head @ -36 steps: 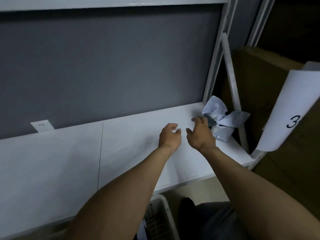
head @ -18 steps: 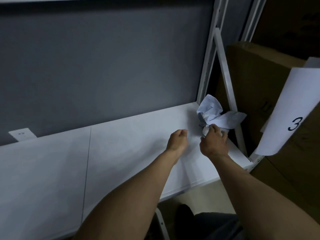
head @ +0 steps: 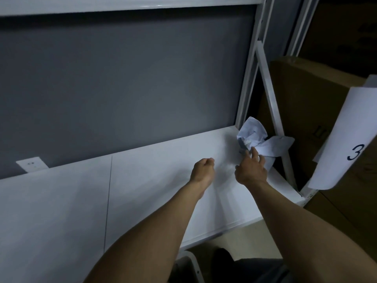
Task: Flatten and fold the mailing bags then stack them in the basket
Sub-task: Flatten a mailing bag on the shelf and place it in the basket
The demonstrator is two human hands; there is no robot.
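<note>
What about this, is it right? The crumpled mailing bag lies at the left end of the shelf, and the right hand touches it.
No. The head view shows the crumpled mailing bag at the right end of the shelf; the right hand touches it.

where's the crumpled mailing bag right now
In the head view, the crumpled pale blue-white plastic mailing bag lies at the right end of the white shelf, beside the white metal upright, beyond the right hand, whose fingers touch it.
</note>
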